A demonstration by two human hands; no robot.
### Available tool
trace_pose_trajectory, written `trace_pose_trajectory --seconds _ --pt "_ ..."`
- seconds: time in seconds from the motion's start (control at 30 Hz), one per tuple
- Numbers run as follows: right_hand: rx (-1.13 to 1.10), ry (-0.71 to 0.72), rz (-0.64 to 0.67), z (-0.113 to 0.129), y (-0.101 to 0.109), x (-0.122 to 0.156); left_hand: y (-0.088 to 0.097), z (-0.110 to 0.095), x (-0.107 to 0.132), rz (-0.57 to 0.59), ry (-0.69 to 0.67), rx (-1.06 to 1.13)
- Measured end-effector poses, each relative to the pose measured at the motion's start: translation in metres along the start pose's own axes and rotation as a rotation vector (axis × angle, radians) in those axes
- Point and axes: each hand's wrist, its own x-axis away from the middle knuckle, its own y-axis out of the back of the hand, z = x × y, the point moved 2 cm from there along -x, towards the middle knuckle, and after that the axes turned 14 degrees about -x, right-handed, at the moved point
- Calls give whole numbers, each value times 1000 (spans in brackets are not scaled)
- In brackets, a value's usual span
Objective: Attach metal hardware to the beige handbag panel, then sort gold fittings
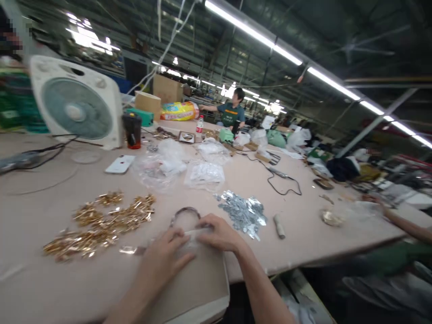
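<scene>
head view: both hands press on a small clear packet (195,235) at the table's (303,234) near edge, just below a thin metal ring (184,212). the left hand (165,256) lies flat, fingers spread over the packet; the right hand (219,233) curls and pinches its top edge. the packet looks light, soft and slippery, so a pinch at the edges seems best. gold clips (101,225) lie to the left, silver pieces (243,212) to the right.
</scene>
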Motion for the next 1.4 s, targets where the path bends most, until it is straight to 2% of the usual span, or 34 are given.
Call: trace_pose_trajectory --seconds 0.13,0.27,0.33,0.43,0.6,0.77,0.97,1.17,1.4 --pt "104 41 -216 -12 51 18 -12 9 -4 -67 -40 -32" --pt "333 -124 -404 -32 110 52 -8 3 -3 -95 -53 -70" --pt "378 -188 -416 -42 131 68 -3 -1 -3 -92 -62 -66" --pt "390 -270 -371 -57 150 86 1 -2 -5 -58 -65 -24" --pt "415 -354 -371 -77 168 101 -4 7 -3 -60 -43 18" --pt "391 -363 -348 -87 180 108 -10 14 -2 -52 -11 39" --pt "289 -337 -281 -96 182 111 -14 18 -2 -36 5 65" --pt "233 -326 -265 -102 185 113 -10 11 -3 -61 3 29" --pt "165 -326 -223 -93 183 115 -14 10 -5 -97 -1 -31"
